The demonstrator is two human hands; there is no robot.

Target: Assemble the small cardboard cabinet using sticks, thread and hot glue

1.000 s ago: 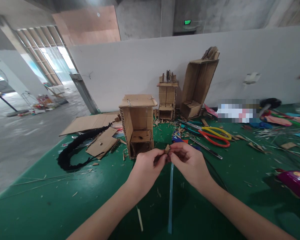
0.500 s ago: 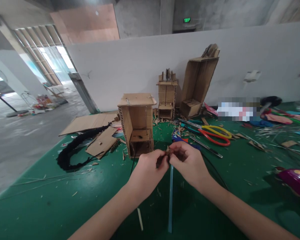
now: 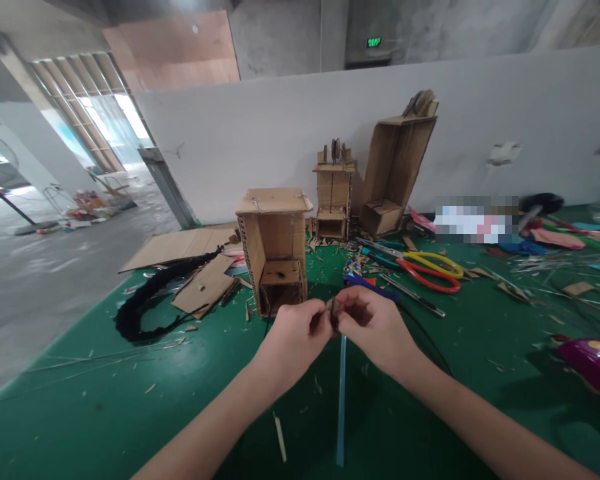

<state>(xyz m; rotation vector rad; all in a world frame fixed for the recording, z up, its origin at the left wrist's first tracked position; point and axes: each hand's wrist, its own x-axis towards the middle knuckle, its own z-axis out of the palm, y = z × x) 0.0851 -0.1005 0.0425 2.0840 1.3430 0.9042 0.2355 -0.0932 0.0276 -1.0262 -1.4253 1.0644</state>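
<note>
My left hand and my right hand meet over the green table. Their fingertips pinch a small brown piece, which looks like cardboard; fingers cover much of it. Just beyond my left hand stands an open-fronted cardboard box with an inner shelf and a top panel with bits of wire. Below the hands lies a blue strip, its far end near my right fingers. A short pale stick rests to its left. Behind my right hand is a blue tool, possibly a glue gun, partly hidden.
Two more cardboard structures, a small one and a tall one, stand by the white wall. Red-and-yellow-handled scissors and a utility knife lie right. Black fuzzy material and cardboard sheets lie left; a purple object is at far right.
The small brown piece has turned between my fingers and shows more of its face. Both hands stay in nearly the same place.
</note>
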